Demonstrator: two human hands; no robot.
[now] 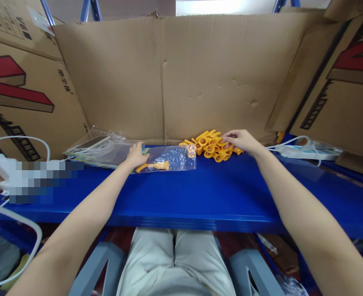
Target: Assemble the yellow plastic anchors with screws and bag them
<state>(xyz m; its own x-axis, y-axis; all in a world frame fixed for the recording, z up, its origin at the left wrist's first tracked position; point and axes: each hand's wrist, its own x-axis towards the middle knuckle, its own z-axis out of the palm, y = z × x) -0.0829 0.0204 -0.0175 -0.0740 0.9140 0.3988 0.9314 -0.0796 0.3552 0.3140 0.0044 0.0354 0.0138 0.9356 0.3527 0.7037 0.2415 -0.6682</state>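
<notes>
Our left hand [135, 157] lies over a clear plastic bag [181, 158], thumb spread from the fingers; we cannot tell whether it grips the film. A yellow piece [156, 165] lies inside that bag. Our right hand [242, 139], fingers loosely curled, reaches the right side of the yellow pile [211, 144]; whether it holds a piece, we cannot tell.

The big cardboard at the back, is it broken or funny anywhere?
A bit. The cardboard has a ragged scrap sticking up at its top edge, and some small dents right of its crease, odd on an otherwise mostly smooth sheet. The yellow things heaped by the right hand don't look spilled to me.
</notes>
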